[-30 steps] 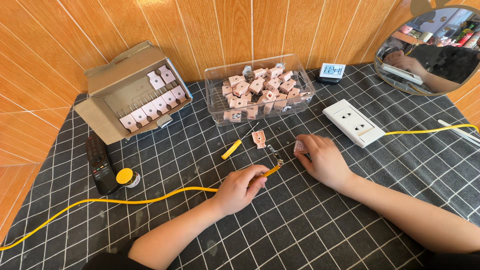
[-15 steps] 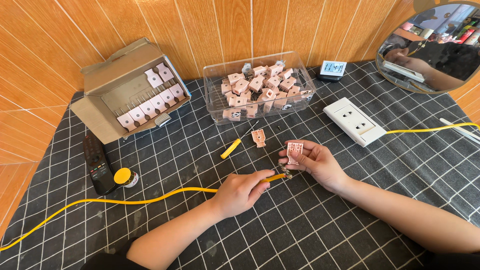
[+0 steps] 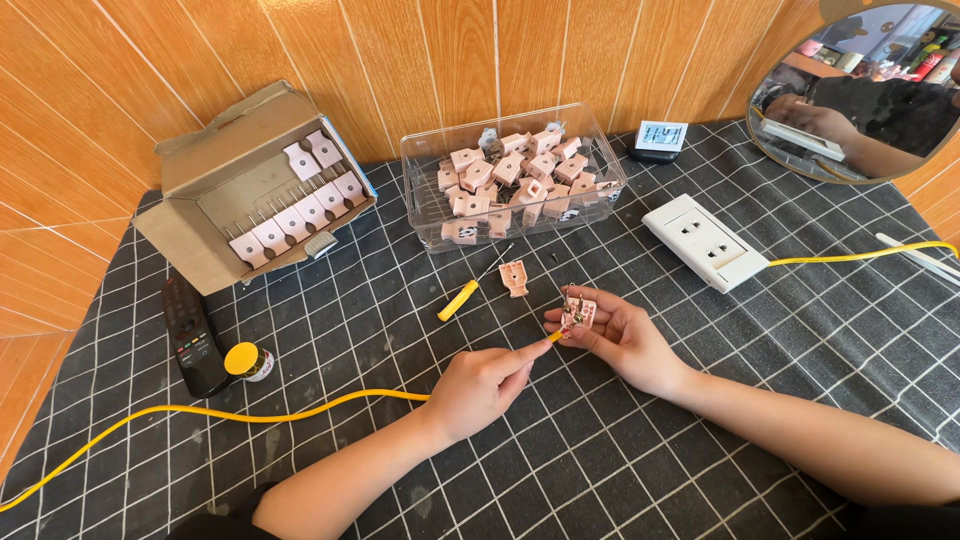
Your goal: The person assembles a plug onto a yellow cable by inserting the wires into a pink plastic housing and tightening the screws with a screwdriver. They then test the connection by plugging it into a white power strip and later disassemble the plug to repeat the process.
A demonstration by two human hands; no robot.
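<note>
Left hand (image 3: 482,385) pinches the yellow cord (image 3: 250,412) near its end, fingers closed on it, tip pointed at the plug. Right hand (image 3: 612,335) grasps one open pink plug (image 3: 577,312) between thumb and fingertips, raised slightly off the mat (image 3: 620,470). Cord tip and plug meet at centre of the mat, just in front of the clear bin (image 3: 515,180).

Edges and room: the cord runs left from the left hand and leaves the picture at the lower left corner. The mat's near half, on both sides of the forearms, holds only the cord. The back edge is crowded: cardboard box (image 3: 255,190) at left, bin in the middle, small display (image 3: 660,138) behind it to the right, round mirror (image 3: 865,85) at the far right corner. A white socket block (image 3: 705,240) lies right of the bin, its own yellow lead (image 3: 860,256) running off the right edge.

Count: one screwdriver (image 3: 460,298) with yellow handle; one loose plug half (image 3: 515,278) beside it; one remote (image 3: 190,335) and one yellow-capped jar (image 3: 245,360), touching, at left. Box shows two rows of plugs, roughly nine visible. Bin plugs are heaped; exact number cannot be told.
</note>
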